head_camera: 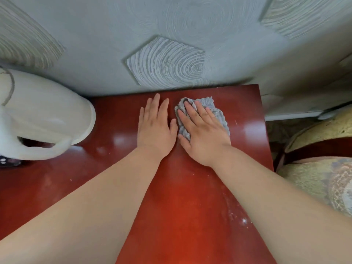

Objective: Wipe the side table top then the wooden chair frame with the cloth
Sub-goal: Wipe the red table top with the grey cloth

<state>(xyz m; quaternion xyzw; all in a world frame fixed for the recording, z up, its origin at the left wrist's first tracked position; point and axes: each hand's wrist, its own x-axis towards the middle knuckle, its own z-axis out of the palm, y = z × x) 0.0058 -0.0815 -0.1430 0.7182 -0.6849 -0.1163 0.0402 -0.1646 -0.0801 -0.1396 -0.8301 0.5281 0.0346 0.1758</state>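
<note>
- The side table top (190,197) is glossy red-brown, its far edge against a textured grey wall (114,35).
- The crumpled grey cloth (215,109) lies on the table at about 1 o'clock, near the far edge.
- The right hand (202,130) presses flat on the cloth, fingers straight and spread.
- The left hand (154,128) rests flat on bare wood just beside it at 9 o'clock, fingers straight, holding nothing.
- A white jug (47,111) stands at the table's 9 o'clock; what it holds cannot be told.
- White specks (240,218) dot the wood at 5 o'clock.
- The wooden chair frame (308,151), with cushions (323,178), sits off the table at 3 o'clock.
</note>
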